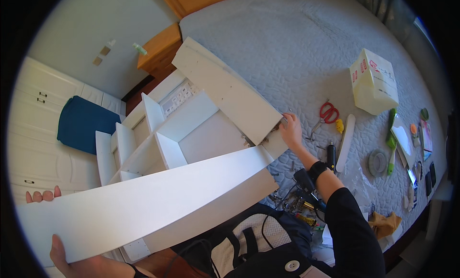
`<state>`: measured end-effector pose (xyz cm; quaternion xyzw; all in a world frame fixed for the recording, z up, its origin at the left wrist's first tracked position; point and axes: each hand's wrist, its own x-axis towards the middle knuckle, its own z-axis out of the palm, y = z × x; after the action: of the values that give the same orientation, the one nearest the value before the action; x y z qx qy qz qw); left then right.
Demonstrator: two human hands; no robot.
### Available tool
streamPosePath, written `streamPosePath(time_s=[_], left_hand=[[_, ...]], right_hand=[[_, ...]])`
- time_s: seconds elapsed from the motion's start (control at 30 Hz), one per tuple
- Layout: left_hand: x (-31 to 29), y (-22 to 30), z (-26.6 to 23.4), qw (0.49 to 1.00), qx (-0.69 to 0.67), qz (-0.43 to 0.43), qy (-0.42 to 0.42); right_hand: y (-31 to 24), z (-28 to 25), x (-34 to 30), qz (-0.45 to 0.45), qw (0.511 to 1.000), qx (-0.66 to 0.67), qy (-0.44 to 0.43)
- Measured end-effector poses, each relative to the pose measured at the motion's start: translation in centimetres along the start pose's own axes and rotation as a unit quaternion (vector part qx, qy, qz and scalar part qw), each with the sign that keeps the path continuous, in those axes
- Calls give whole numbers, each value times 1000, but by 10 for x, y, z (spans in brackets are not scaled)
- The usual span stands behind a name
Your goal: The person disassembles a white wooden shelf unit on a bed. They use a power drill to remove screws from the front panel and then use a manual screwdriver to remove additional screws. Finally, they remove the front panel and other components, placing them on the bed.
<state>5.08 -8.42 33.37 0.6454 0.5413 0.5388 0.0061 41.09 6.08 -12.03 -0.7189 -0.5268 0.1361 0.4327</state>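
A long white board [143,196] slants across the lower left, over the near side of a white shelf unit [165,151] with several compartments. My left hand [60,254] is closed on the board's left end, the thumb on its near edge and the fingertips showing past its far edge. At the board's other end, my right hand [291,132] has its fingers bent around the corner of the unit's wide side panel [225,93]. Its thumb is hidden. Small metal fittings show at that corner, beside the fingers. Another pale panel [215,206] lies beneath the long board.
On the grey quilted bed [268,43] lie red-handled scissors [328,113], a black screwdriver-like tool [331,156], a roll of grey tape [377,162] and scattered screws. A pale yellow box [374,81] stands beyond them. A blue-covered chair back [88,124] is by the white cupboards.
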Motion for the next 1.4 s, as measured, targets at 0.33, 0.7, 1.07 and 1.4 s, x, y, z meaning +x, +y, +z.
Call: streamPosePath(time_s=[0.33, 0.7, 1.07, 1.4], left_hand=[[3, -8, -12, 976, 189, 102, -19], [3, -8, -39, 978, 173, 23, -117], [-102, -11, -48, 971, -9, -219, 89], [-154, -41, -121, 948, -73, -290, 114]], right_hand=[[-1, -18, 10, 2, 999, 40, -11], [-19, 18, 25, -240, 957, -161, -17], [-19, 24, 23, -233, 963, -130, -24], [-15, 33, 26, -211, 967, -138, -39]])
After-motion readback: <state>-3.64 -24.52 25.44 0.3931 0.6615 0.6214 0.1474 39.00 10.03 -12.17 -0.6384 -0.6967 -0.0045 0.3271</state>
